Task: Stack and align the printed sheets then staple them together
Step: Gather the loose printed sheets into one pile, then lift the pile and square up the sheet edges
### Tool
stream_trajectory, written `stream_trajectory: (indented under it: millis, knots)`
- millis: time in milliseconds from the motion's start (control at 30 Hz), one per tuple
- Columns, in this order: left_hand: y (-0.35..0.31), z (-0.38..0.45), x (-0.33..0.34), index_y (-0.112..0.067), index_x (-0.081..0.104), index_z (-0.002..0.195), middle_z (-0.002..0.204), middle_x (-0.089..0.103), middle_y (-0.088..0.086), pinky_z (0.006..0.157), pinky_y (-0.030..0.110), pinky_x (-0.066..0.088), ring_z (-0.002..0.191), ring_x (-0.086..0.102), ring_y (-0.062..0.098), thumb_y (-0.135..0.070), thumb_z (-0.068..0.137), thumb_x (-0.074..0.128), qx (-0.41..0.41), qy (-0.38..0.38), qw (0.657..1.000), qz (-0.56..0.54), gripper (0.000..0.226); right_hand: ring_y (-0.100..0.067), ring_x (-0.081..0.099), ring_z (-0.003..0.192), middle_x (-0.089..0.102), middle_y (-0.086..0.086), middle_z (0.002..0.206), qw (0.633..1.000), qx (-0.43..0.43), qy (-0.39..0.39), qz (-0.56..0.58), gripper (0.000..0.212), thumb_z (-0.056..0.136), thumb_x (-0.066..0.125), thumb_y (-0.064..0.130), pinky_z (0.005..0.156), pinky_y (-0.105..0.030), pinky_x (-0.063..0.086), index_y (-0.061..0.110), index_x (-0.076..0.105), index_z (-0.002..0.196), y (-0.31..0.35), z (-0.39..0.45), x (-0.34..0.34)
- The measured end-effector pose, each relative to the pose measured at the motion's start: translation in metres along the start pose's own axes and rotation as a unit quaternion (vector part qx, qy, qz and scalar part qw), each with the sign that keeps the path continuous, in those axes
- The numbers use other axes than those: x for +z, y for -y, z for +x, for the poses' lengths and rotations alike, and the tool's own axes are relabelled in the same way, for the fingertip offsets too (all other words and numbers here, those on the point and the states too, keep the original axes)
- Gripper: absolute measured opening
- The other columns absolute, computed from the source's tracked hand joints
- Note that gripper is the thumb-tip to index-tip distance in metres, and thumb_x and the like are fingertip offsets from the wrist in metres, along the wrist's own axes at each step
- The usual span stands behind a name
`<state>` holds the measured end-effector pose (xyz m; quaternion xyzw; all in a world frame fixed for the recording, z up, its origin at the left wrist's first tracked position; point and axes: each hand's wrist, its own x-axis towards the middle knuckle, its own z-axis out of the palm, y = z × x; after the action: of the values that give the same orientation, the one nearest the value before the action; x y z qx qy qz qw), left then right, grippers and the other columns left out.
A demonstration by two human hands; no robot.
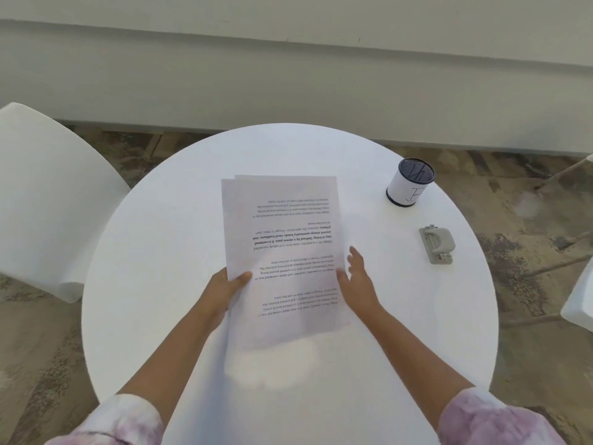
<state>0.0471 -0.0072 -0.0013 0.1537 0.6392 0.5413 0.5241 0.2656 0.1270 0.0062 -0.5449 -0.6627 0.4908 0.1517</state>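
A loose stack of printed sheets lies in the middle of the round white table, text upside down to me. The sheets are offset: one edge sticks out at the far left corner. My left hand grips the stack's left edge, thumb on top of the paper. My right hand rests at the right edge with fingers spread, touching the paper's side. A grey stapler lies on the table to the right, apart from both hands.
A white cylinder with a dark mesh top stands at the table's far right. White chairs sit at the left and the right edge. A pale wall runs behind the table.
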Motion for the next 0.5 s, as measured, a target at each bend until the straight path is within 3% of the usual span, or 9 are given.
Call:
stream_trajectory:
  millis: [33, 100, 200, 367, 500]
  knots:
    - [-0.004, -0.001, -0.001, -0.014, 0.059, 0.120, 0.112, 0.068, 0.006, 0.072, 0.030, 0.054, 0.096, 0.067, 0.019, -0.017, 0.088, 0.058, 0.006, 0.014, 1.000, -0.001, 0.032, -0.027, 0.042, 0.132, 0.042, -0.006, 0.145, 0.999, 0.016, 0.016, 0.035, 0.054, 0.096, 0.045, 0.019, 0.111, -0.039, 0.033, 0.017, 0.021, 0.145, 0.002, 0.002, -0.003]
    - [-0.012, -0.002, 0.000, -0.014, 0.060, 0.118, 0.110, 0.070, 0.004, 0.070, 0.027, 0.056, 0.096, 0.068, 0.019, -0.016, 0.088, 0.057, 0.025, 0.033, 0.999, -0.010, 0.030, -0.027, 0.053, 0.123, 0.056, -0.007, 0.132, 0.996, 0.010, 0.043, 0.083, 0.041, 0.095, 0.048, 0.019, 0.105, -0.045, 0.041, 0.015, 0.040, 0.135, 0.008, 0.004, -0.010]
    - [-0.024, -0.004, 0.002, -0.016, 0.064, 0.110, 0.106, 0.072, 0.001, 0.067, 0.023, 0.055, 0.093, 0.069, 0.017, -0.014, 0.086, 0.058, 0.064, 0.041, 0.997, -0.023, 0.024, -0.025, 0.062, 0.109, 0.066, -0.007, 0.117, 0.992, -0.048, 0.044, 0.107, 0.026, 0.095, 0.049, 0.012, 0.095, -0.041, 0.050, 0.009, 0.057, 0.119, 0.022, 0.000, -0.018]
    - [-0.048, -0.008, 0.010, -0.025, 0.069, 0.099, 0.100, 0.074, -0.005, 0.073, 0.025, 0.054, 0.094, 0.068, 0.016, -0.018, 0.077, 0.068, 0.139, 0.033, 0.990, -0.020, 0.023, -0.023, 0.064, 0.104, 0.067, -0.009, 0.115, 0.981, -0.121, 0.019, 0.152, 0.023, 0.094, 0.050, 0.010, 0.092, -0.036, 0.053, 0.008, 0.060, 0.115, 0.045, -0.005, -0.025]
    - [-0.066, -0.015, 0.016, -0.039, 0.069, 0.093, 0.097, 0.073, -0.011, 0.072, 0.025, 0.055, 0.089, 0.067, 0.010, -0.026, 0.072, 0.069, 0.204, -0.002, 0.979, -0.002, 0.025, -0.013, 0.062, 0.100, 0.064, 0.000, 0.109, 0.973, -0.173, 0.005, 0.151, 0.021, 0.093, 0.050, 0.008, 0.087, -0.026, 0.053, 0.019, 0.055, 0.110, 0.055, -0.007, -0.030]
